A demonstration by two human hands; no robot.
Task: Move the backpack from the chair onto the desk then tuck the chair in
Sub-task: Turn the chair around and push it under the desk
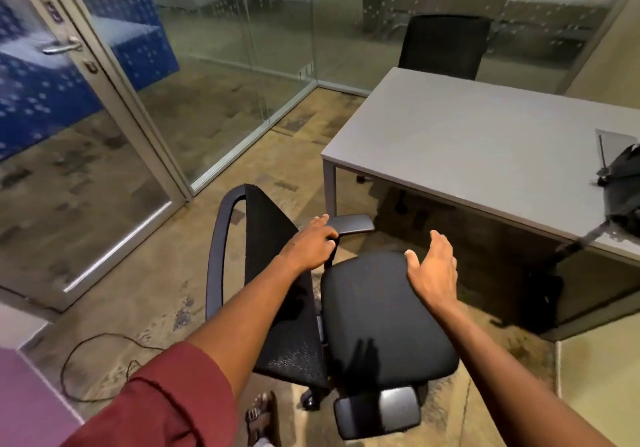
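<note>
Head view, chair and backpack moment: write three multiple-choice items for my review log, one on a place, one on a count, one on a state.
1. Where is the backpack?
A. on the chair seat
B. on the desk, at its right end
C. on the floor

2. How many office chairs are in view?
A. one
B. two
C. three

3. What is the left hand doing?
A. gripping the near chair's armrest
B. holding the door handle
C. resting flat on the desk

Answers:
1 B: it lies on the desk top.
2 B: the near chair, plus the far chair behind the desk.
3 A: fingers curl around the armrest.
</note>
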